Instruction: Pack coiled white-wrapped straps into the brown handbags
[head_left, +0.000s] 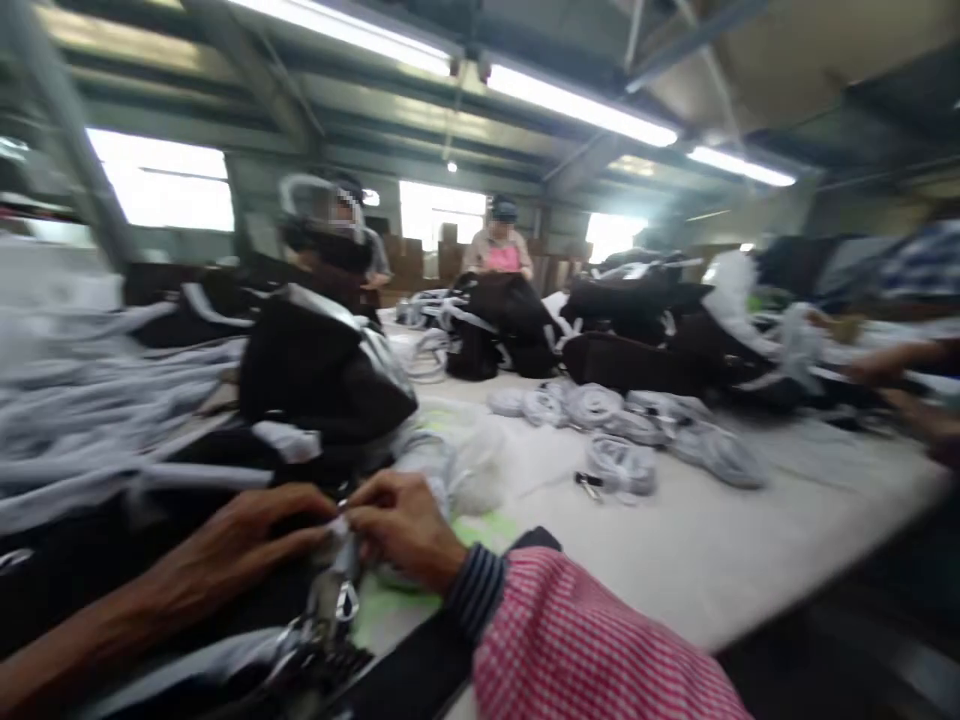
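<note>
My left hand [281, 525] comes in from the lower left, its fingers and thumb pinched on a small whitish strap piece [341, 548]. Against it, my right hand [409, 530], in a red checked sleeve with a striped cuff, grips the same piece between thumb and bent fingers. Just below the fingertips hangs a shiny metal clip [346, 602], above a blurred cluster of metal hardware [311, 640]. Black fabric [67, 580] with white straps lies under and beside my left forearm. Motion blur hides the fine detail at the fingertips.
A black bag-like piece [315, 370] stands just beyond my hands. Coiled grey-white straps [592, 405] lie on the white table [675, 560], whose edge runs along the right. More black pieces [637, 360] are piled behind. Two people work across the table; another person's arms reach in at right.
</note>
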